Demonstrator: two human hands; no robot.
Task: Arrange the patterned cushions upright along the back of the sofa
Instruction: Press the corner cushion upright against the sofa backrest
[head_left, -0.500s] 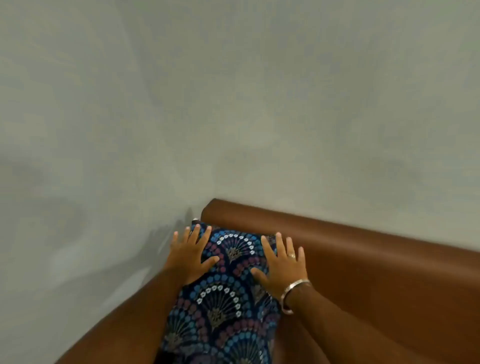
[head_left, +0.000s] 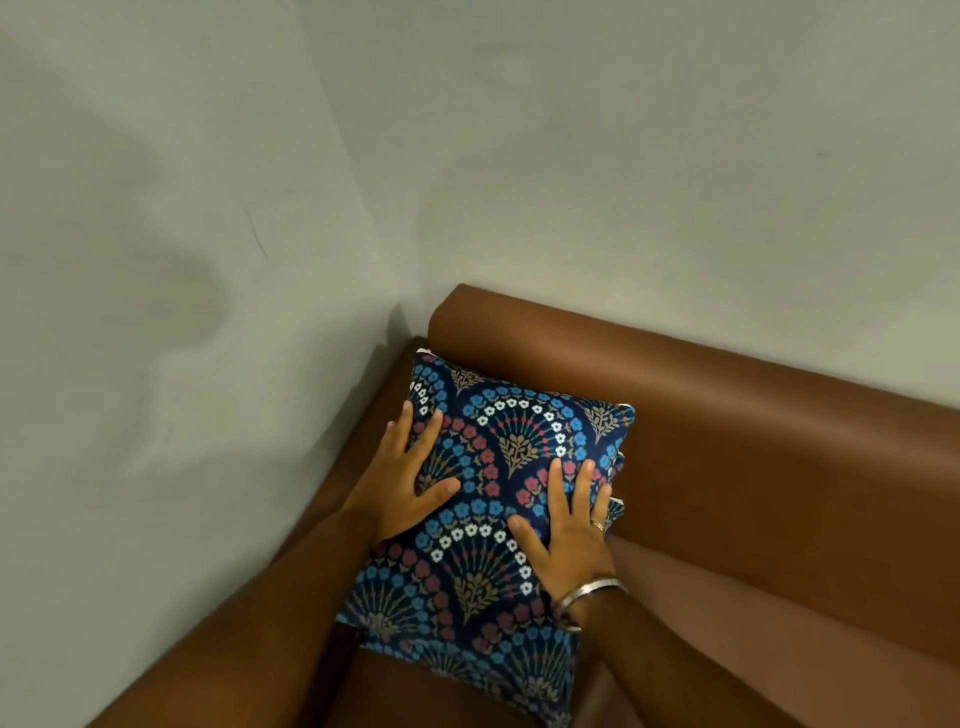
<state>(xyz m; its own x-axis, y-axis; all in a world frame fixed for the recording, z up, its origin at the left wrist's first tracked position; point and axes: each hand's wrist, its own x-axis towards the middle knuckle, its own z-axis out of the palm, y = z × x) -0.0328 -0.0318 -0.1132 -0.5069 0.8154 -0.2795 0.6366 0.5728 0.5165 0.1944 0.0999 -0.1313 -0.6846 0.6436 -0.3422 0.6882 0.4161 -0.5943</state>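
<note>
Both hands lie flat and open on the face of the cushion, gripping nothing: the left hand spread over its left side, the right hand near its right edge, a bangle on that wrist. Pressing with the palms looks meant to lean the cushion back and settle it rather than lift it. It stands tilted in the sofa's left corner, its top edge touching the backrest roll, its left side close to the armrest, where two walls meet. More patterned fabric shows just below it; I cannot tell whether that is a second cushion.
</note>
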